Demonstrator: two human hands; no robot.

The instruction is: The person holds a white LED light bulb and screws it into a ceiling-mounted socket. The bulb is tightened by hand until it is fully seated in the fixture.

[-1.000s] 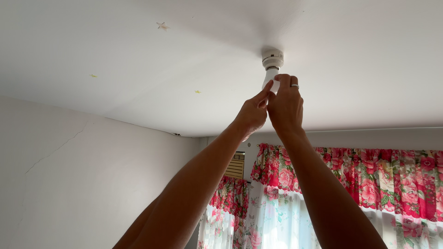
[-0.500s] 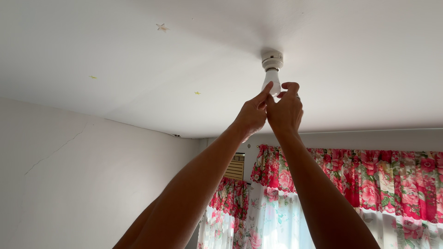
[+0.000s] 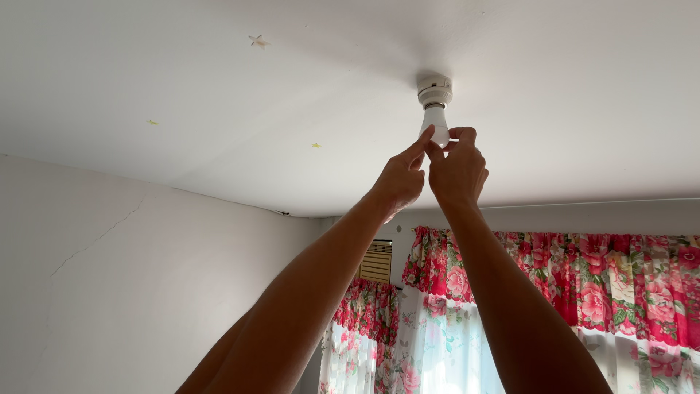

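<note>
A smooth, matte white ceiling (image 3: 219, 87) fills the upper view, dotted with a few small pale star stickers (image 3: 256, 40), and meets a plain wall (image 3: 131, 292) marked by a thin diagonal crack. Lower right hang soft gathered curtains (image 3: 583, 277) printed with red and pink flowers over sheer fabric, beside a cream slatted vent (image 3: 377, 260). Both bare forearms stretch steeply upward, close together. The left hand (image 3: 399, 182) points its forefinger up, its tip touching the bulb's lower side, the other fingers loosely curled. The right hand (image 3: 458, 171) curls its fingertips round the bulb's rounded bottom, pinching it from beneath. The white light bulb (image 3: 435, 120), smooth and pear-shaped, hangs from a ribbed round white ceiling socket (image 3: 434, 90), its neck seated inside the socket
</note>
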